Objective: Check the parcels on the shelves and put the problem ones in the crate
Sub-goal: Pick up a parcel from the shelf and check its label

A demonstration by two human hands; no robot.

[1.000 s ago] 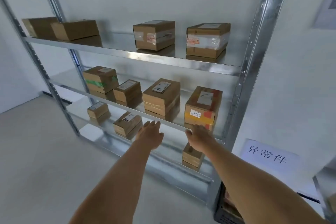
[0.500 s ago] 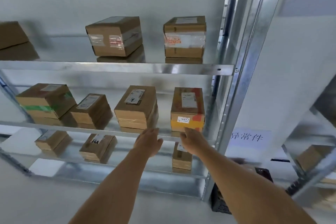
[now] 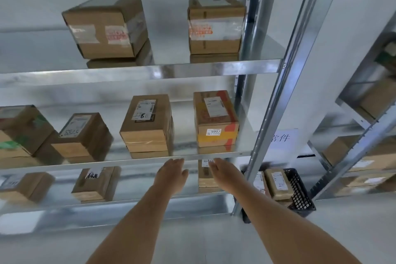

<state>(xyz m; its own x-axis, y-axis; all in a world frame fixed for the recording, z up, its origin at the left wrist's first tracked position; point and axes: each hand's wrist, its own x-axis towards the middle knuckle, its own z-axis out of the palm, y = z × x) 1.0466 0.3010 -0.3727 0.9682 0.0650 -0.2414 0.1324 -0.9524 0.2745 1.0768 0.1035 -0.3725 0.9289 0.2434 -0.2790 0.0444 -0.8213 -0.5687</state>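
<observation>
Left hand [image 3: 171, 174] and right hand [image 3: 222, 172] empty, fingers straight, below shelf edge [image 3: 128, 162], parcel 5917 [image 3: 216, 122] above

A paper sign [image 3: 282, 137] with printed characters hangs on the white wall [image 3: 334, 70]

I have a single head view, standing close before the metal shelving [image 3: 141, 69], facing its right end and tilted slightly down, with the middle shelf's front edge near centre.

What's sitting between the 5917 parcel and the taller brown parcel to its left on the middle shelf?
Nothing: in the head view, only bare shelf metal separates the 5917 parcel from the taller brown parcel. Both hands hover below that gap.
</observation>
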